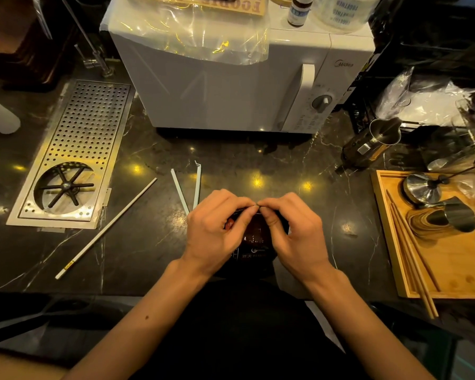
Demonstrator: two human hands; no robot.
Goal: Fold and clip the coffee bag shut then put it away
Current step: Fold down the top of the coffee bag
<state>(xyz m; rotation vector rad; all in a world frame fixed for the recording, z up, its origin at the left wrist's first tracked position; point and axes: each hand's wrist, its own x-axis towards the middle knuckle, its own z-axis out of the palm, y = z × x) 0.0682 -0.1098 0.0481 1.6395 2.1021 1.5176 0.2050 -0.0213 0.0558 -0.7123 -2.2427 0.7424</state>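
A dark coffee bag [254, 237] with red and white print stands on the black marble counter near its front edge, mostly hidden behind my hands. My left hand [217, 229] and my right hand [296, 231] both pinch the bag's top edge, fingertips meeting at the middle. A pale green bag clip [188, 187], hinged open in a V, lies on the counter just beyond my left hand, apart from the bag.
A white microwave [231, 86] stands behind. At the left, a perforated steel rinser tray [74, 152] is set in the counter, with a long white rod [104, 229] beside it. A wooden tray [439, 270] with tamper, jigger and chopsticks sits right, a steel pitcher [373, 144] behind it.
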